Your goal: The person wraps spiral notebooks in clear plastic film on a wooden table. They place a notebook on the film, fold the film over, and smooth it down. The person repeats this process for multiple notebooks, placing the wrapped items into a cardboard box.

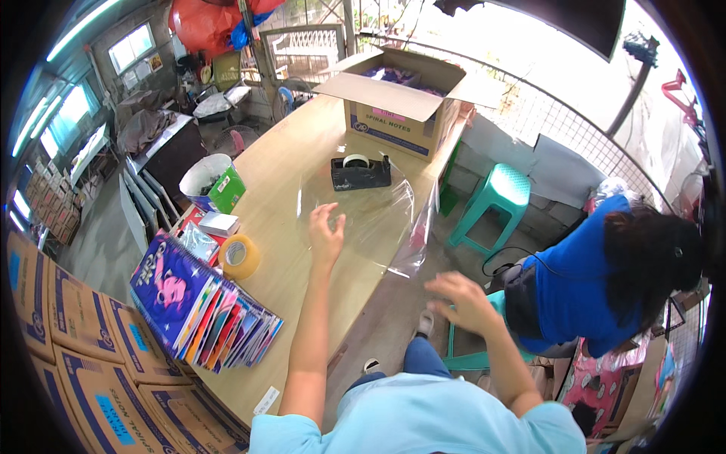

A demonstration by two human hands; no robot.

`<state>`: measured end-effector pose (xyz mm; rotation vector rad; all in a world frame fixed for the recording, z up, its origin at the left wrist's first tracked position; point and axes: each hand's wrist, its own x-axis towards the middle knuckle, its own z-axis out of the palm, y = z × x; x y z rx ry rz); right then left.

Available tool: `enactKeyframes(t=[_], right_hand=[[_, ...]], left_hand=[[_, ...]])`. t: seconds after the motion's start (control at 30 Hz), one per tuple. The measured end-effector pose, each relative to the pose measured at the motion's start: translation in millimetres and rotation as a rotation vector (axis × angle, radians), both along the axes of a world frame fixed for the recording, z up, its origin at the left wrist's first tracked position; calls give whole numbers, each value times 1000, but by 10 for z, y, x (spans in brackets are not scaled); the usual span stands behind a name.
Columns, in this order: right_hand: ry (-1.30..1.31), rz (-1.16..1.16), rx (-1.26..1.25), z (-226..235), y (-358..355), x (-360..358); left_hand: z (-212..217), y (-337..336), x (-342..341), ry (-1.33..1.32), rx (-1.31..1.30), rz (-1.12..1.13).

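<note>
My left hand (327, 236) is over the wooden table (280, 178), its fingers loosely bent and apart, with nothing visible held in them. Beside and partly beneath it spreads a clear plastic sheet (404, 253), whose edge hangs over the table's right side. Whether that hand touches the plastic, I cannot tell. Past the table's right edge hovers my right hand (461, 303), fingers spread and holding nothing. A black tape dispenser (361, 175) sits beyond my left hand. To the left are a roll of tape (240, 257) and a fanned stack of spiral notebooks (204, 303).
An open carton (393, 121) stands at the table's far end. A white-and-green container (213, 184) and a small white box (219, 224) are at its left edge. Cartons (98, 363) are stacked lower left. Right are a green stool (495, 204) and a person in blue (582, 280).
</note>
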<state>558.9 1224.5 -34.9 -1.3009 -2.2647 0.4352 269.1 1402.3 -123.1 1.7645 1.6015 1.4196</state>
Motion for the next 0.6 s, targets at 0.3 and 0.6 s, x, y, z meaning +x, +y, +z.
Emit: enactKeyframes(t=[0.3, 0.6], right_hand=[[-461, 630, 260, -1760, 3674, -78], [-937, 295, -747, -1213, 4005, 1828]], left_hand=[[-1530, 670, 1332, 631, -371, 83], [-519, 596, 1249, 817, -1036, 123]])
